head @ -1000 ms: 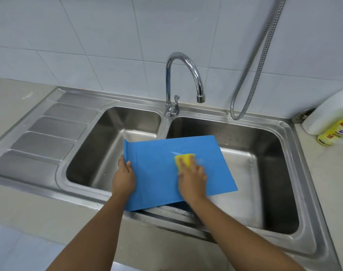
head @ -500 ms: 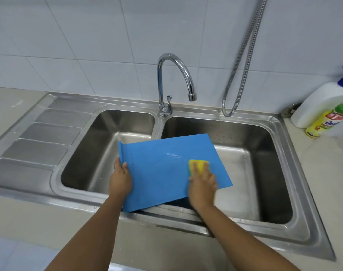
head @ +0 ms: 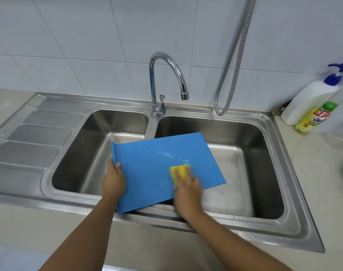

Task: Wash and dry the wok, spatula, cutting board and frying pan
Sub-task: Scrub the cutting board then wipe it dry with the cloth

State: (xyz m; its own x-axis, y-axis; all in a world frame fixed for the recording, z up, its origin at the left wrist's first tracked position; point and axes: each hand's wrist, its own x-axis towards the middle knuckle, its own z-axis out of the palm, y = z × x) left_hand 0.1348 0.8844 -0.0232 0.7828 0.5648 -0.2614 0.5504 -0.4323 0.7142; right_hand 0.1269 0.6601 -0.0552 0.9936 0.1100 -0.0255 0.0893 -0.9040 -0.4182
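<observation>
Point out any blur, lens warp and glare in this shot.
Head view: the right hand and yellow sponge are smeared by motion; the left hand gripping the cutting board is sharp; the wide lens bows the sink rim; the bottles at the right edge look ghosted; the faucet carries bright highlights.

Shows a solid bright-blue cutting board [head: 153,173], unpatterned save for thin white streaks of foam near its middle. Sets a plain yellow sponge [head: 182,170] against that blue. Frames both in a silver-grey steel sink [head: 205,112], ribbed with raised rectangular panels across the draining board [head: 36,133]. Adds a mirror-chrome faucet [head: 153,81] and a ringed silver hose [head: 233,55] before white wall tiles [head: 88,36] gridded by pale grey lines. Places on the beige tabletop [head: 323,173] a white bottle [head: 307,100] with a blue pump, and a yellow bottle [head: 311,122] capped in green, labelled partly in red.
</observation>
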